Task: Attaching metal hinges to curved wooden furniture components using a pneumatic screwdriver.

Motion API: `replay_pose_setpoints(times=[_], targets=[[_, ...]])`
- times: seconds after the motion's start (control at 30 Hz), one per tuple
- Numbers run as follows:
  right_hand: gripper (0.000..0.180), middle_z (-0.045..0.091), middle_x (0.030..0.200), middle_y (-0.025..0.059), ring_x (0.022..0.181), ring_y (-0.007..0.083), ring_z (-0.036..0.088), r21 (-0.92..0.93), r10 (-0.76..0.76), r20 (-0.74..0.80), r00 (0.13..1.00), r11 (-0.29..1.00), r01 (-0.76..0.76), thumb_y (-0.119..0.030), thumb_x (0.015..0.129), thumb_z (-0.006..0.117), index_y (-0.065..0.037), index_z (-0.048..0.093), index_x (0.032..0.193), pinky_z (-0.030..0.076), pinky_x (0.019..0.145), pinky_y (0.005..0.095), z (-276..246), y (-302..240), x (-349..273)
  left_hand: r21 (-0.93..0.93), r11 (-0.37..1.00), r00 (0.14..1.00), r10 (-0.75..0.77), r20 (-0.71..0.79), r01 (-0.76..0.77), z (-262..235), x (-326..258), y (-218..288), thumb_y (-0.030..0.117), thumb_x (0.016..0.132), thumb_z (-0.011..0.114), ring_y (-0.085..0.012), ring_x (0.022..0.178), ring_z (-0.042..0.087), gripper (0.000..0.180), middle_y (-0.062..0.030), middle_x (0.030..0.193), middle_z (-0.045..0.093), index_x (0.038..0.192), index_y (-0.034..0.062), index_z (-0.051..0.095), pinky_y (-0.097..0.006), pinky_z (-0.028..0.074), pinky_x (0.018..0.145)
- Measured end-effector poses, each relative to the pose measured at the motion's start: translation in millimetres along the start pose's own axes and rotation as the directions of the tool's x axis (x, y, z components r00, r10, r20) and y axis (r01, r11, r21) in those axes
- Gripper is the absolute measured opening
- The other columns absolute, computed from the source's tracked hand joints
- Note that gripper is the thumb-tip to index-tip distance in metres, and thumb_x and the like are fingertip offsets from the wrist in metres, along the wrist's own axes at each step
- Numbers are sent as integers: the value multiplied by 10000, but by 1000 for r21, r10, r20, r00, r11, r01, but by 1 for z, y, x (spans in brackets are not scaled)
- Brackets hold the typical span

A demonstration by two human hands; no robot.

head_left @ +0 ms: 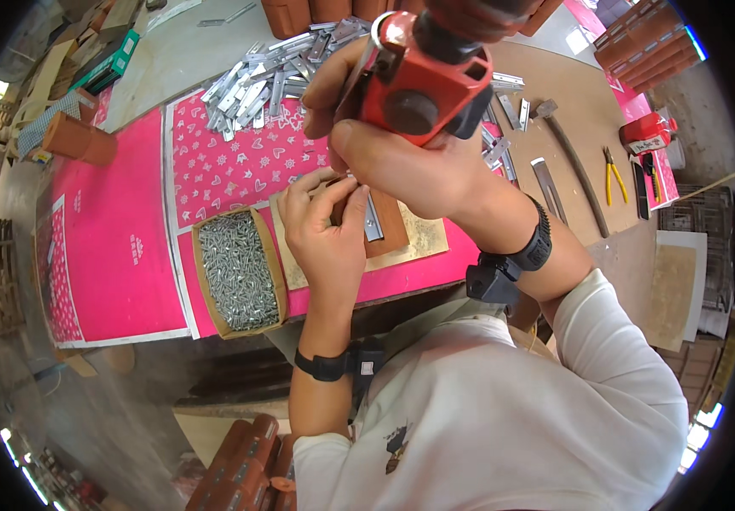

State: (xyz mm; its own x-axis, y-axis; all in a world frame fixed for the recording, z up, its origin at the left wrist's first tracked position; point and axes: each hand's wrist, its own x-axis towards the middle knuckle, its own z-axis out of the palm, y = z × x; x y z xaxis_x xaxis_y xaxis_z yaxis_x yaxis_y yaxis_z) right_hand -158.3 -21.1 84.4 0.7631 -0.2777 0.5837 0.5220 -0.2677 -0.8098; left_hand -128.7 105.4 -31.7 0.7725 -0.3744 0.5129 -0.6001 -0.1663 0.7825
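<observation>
A long workbench point(546, 94) carries a pink patterned sheet point(120, 247) over its left part. On the sheet lie an open cardboard box of silver screws point(238, 271) near, a heap of flat metal brackets point(257, 81) far; yellow-handled pliers point(613, 177) lie right

Our right hand point(401, 157) is raised near the head, fingers curled tight in a grip, wrist banded; our left hand point(325, 226) sits lower, fingertips pinched together, forearm coming up from below, wrist also banded.
</observation>
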Motion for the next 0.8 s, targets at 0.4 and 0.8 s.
replay_pose_setpoints(times=[0.4,0.8], targets=[[227,662,919,155,785,197,684,47,-3,-17,1000,999,4,135,731,537,41,587,932,584,622,311,1,8,-6,-59,982,978,-171,119,179,-5,0,2,50,773,789,-246,1017,612,160,-93,1072,663,927,19,761,-353,502,862],[211,670,876,123,684,160,656,100,152,-24,988,984,-149,3,764,573,19,593,973,556,617,283,2,5,-10,-199,958,978,-195,73,206,0,-7,3,47,782,732,-299,1019,599,236,-130,1083,665,1017,41,717,-407,493,888]])
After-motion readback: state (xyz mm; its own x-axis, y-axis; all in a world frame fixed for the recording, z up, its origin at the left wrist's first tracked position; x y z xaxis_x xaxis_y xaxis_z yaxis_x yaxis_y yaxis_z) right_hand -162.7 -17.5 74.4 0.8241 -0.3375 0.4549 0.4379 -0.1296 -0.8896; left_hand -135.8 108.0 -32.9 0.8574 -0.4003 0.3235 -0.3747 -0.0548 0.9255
